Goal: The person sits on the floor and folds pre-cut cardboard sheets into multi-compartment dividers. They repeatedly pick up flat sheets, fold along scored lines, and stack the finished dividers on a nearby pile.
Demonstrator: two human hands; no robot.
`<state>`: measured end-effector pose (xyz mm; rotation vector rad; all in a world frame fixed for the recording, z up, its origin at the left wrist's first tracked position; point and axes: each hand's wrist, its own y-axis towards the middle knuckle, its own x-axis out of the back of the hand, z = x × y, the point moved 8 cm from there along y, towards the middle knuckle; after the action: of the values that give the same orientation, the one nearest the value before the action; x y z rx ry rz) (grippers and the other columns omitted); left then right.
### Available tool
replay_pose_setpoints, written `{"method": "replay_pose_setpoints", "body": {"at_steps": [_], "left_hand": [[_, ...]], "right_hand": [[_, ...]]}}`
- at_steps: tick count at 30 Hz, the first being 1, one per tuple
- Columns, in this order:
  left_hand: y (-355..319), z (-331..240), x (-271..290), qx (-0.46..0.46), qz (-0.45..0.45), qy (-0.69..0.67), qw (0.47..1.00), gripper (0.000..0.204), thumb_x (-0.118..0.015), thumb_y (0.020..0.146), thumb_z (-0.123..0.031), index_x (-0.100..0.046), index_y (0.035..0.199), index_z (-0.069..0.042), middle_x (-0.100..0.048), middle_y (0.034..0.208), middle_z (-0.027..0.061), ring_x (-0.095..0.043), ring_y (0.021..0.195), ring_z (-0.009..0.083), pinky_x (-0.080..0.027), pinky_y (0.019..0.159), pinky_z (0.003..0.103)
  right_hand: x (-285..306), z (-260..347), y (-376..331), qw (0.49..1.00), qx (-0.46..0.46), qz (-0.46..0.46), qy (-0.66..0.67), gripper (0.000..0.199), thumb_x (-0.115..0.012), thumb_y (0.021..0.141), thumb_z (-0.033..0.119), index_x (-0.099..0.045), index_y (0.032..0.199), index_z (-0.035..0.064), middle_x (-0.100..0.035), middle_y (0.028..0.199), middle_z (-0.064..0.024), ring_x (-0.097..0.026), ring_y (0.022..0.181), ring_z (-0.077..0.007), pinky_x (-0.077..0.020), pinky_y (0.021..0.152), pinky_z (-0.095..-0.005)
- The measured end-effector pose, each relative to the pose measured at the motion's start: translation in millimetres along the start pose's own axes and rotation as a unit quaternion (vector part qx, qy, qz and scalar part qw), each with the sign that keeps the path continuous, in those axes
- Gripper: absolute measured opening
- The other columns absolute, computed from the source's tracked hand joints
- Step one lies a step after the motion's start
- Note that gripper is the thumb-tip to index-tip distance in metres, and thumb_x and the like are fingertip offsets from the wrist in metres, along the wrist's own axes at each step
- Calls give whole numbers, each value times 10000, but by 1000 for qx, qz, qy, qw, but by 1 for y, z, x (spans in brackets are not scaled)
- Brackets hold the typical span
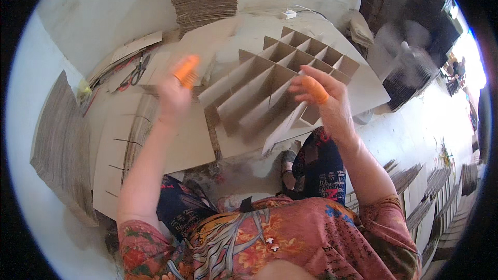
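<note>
A cardboard divider grid (280,67) of interlocked strips stands in front of me, with square cells at its far side and long loose strips toward me. My right hand (328,96) is over its right edge, fingers stretched and apart, with an orange cover on the thumb. I see nothing in it. My left hand (174,88), smeared by motion, is left of the grid above a cardboard stack; it also wears orange finger covers. Just beyond it a blurred cardboard sheet (212,36) appears; whether the hand holds that sheet I cannot tell.
Cardboard stacks stand at the back wall (202,0), at the left (65,150) and near my left knee (179,145). Scissors (137,70) lie at the left. A fan (407,54) is at the right. More slotted strips (436,192) stand on the floor there.
</note>
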<state>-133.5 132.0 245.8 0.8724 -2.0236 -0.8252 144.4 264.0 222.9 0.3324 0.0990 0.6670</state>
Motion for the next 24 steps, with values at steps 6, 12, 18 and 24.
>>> {"method": "replay_pose_setpoints", "body": {"at_steps": [6, 12, 18, 24], "left_hand": [[-83, -126, -44, -145, 155, -107, 971, 404, -679, 783, 62, -615, 1181, 33, -611, 1227, 175, -591, 1148, 323, -462, 986, 368], [-162, -103, -44, -97, 132, -77, 983, 311, -719, 841, -112, -644, 1112, 22, -636, 1161, 160, -646, 980, 330, -516, 825, 357], [-249, -38, -80, 118, 282, -78, 949, 269, -688, 877, -161, -666, 1110, -28, -690, 936, 192, -687, 758, 276, -526, 642, 330], [-257, -9, -92, 170, 299, -44, 938, 243, -651, 880, -215, -680, 1088, -93, -665, 938, 222, -658, 789, 372, -536, 649, 394]], "right_hand": [[-14, 1, -9, 958, -90, -130, 238, 262, -586, 934, 132, -605, 1151, -14, -664, 1051, -87, -649, 866, -161, -531, 755, -279], [44, 61, -32, 974, 111, -198, 19, 112, -641, 907, 82, -706, 988, 40, -686, 907, 0, -610, 762, -71, -485, 648, -219], [37, 47, -54, 950, 159, -196, -186, 104, -664, 892, 52, -700, 984, 20, -677, 902, 33, -569, 817, -63, -465, 692, -236], [29, 28, -54, 964, 150, -155, -153, 124, -678, 882, 62, -685, 997, 17, -660, 870, 28, -566, 800, -75, -471, 706, -252]]}}
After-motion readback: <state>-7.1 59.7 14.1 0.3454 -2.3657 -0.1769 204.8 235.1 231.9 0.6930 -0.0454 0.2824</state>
